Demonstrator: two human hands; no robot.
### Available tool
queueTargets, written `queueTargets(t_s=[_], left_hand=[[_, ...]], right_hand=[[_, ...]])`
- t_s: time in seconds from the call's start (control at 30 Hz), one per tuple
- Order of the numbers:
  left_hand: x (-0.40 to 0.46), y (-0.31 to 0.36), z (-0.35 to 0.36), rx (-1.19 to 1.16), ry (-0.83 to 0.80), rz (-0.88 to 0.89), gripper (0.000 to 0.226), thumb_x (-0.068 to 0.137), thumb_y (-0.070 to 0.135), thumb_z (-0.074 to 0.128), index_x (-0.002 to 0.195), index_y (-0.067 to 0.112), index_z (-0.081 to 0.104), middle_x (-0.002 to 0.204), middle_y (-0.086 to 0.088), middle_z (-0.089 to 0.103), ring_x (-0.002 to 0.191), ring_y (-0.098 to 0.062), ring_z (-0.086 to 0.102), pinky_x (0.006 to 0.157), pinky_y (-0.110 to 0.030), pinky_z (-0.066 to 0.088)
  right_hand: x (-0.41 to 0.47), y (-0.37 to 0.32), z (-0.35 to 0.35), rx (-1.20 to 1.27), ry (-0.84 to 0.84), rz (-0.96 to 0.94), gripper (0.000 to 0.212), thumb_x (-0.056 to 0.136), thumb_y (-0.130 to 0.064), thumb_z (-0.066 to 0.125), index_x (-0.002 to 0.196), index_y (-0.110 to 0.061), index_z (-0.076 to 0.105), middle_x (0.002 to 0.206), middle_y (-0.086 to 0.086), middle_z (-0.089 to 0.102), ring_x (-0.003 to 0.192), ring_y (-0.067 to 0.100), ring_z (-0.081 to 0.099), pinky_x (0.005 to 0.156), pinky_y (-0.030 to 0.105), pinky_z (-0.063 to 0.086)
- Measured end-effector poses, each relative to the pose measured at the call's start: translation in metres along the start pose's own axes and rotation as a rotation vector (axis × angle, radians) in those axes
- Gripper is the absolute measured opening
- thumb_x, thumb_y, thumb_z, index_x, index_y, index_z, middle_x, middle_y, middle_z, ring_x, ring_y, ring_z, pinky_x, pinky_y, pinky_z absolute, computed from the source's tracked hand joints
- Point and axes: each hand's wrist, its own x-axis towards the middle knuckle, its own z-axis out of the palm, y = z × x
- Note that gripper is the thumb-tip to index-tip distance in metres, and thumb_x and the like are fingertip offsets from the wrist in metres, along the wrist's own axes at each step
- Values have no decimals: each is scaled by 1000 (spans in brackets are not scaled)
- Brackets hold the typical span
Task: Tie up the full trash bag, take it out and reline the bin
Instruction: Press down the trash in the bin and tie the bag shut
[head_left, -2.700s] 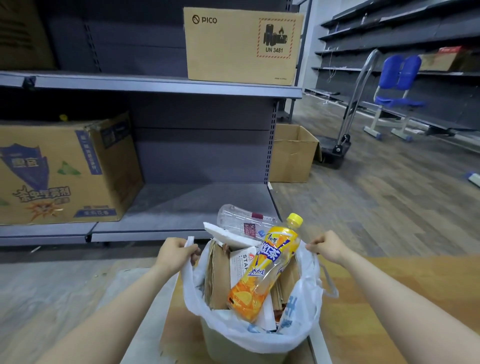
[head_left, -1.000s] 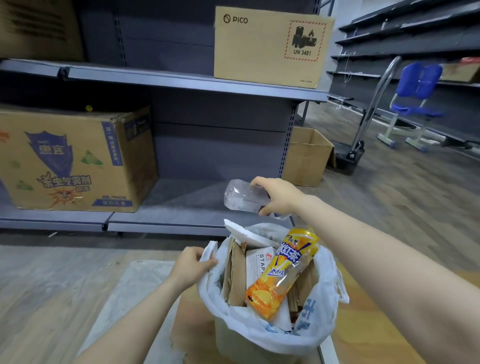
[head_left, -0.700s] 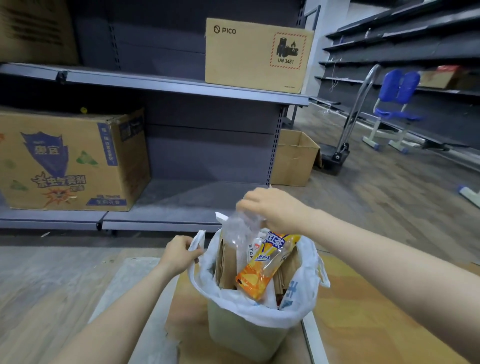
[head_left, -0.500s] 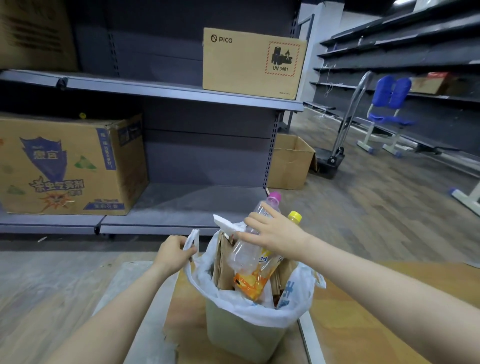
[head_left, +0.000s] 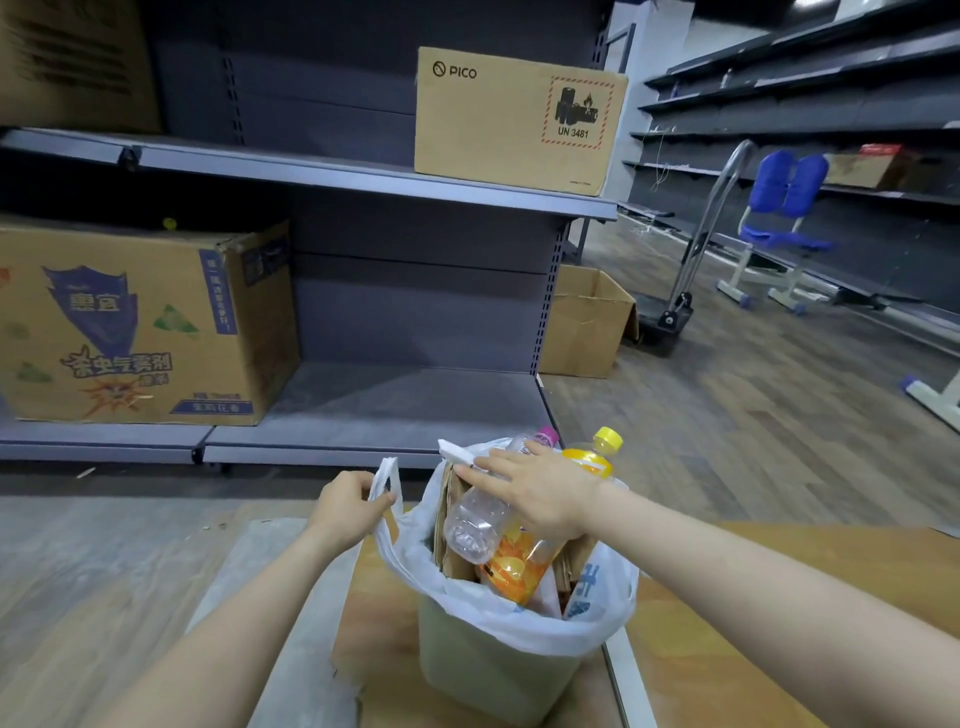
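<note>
Both bare forearms reaching forward from the lower edge. Left hand (head_left: 347, 503) curled, thumb and fingers pinching a thin white bag handle (head_left: 385, 474) at about wrist height. Right hand (head_left: 540, 493) palm down, fingers straight and spread, pressing flat on a clear bottle (head_left: 478, 519), wrist angled inward.

A plain PICO carton (head_left: 519, 119) sits on the upper grey shelf (head_left: 322, 174). Below it to the left, a printed cardboard box (head_left: 140, 327) rests on the lowest shelf. An open brown box (head_left: 587, 322) stands on the floor beside the shelving end. Farther right stand a blue chair (head_left: 779, 223) and what looks like a hand trolley (head_left: 691, 270).
</note>
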Motion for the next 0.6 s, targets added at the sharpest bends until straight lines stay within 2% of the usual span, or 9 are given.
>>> queueTargets(t_s=[0.07,0.13,0.2,0.23,0.3,0.37,0.43,0.5,0.6], left_hand=[[1,-2,1,-5,6,-23,29,87,19,62,63,10,47,60,-3,51,60,-21,52,59,-31,40],[2,0,1,-40,33,-61,20,86,24,66,90,7,55,73,-4,59,74,-24,59,64,-32,42],[4,2,3,-43,74,-74,43,86,29,67,116,4,50,93,-9,62,89,-27,59,69,-29,39],[7,3,3,-21,102,-55,49,86,30,67,121,1,49,104,-12,63,97,-28,59,72,-28,39],[13,7,4,13,118,3,48,87,31,65,121,0,53,114,-14,64,104,-28,59,76,-30,42],[21,11,5,23,79,34,43,88,30,64,119,0,58,114,-13,65,102,-26,61,80,-30,44],[29,14,7,-3,15,28,39,89,29,62,116,1,61,111,-11,67,97,-23,63,83,-30,46],[38,15,13,7,-65,50,33,92,30,58,108,3,66,103,-9,69,94,-24,63,83,-32,47],[47,16,27,26,-185,78,31,96,29,50,93,3,67,88,-5,68,85,-22,61,72,-29,43]], right_hand=[[-4,4,-2,-60,20,3,76,92,-15,43,151,-22,-6,158,7,11,145,25,14,113,46,17],[-12,14,-6,-88,61,26,75,93,-12,41,151,-23,-6,160,6,5,147,25,7,116,47,12],[-23,31,-14,-115,133,50,78,89,-9,45,151,-22,0,159,7,9,147,26,13,114,46,19],[-29,41,-17,-126,190,53,80,83,-8,52,151,-20,12,157,9,21,143,28,25,110,46,29],[-43,67,-19,-117,279,162,81,70,-10,65,145,-15,34,145,11,44,129,29,49,94,42,47],[-62,92,-13,-78,283,328,77,80,-13,58,149,-16,24,152,9,32,136,25,40,101,39,41],[-78,114,3,-5,145,482,70,91,-14,41,151,-18,8,158,6,14,143,21,24,108,35,30],[-87,124,25,13,72,550,64,96,-20,35,151,-19,5,159,3,11,144,19,21,108,34,29],[-83,126,74,103,-43,583,57,100,-28,31,152,-22,6,159,-1,10,144,17,22,108,34,29]])
